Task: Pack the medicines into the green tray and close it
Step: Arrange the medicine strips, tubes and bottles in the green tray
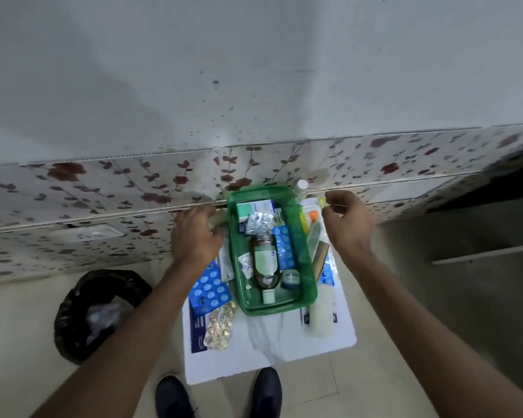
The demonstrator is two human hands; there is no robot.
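Observation:
The green tray stands open on a small white table. Inside it lie a brown bottle with a green label, a blue blister strip, a silver blister strip, a white and green box and a small blue jar. My left hand is curled at the tray's left rim over something pale; its hold is hidden. My right hand hovers right of the tray, its fingers pinched on a small yellow strip.
Left of the tray lie a blue blister pack and a strip of gold capsules. On its right are a cardboard tube and a pale bottle. A white bottle stands behind. A black bin bag sits on the floor at left.

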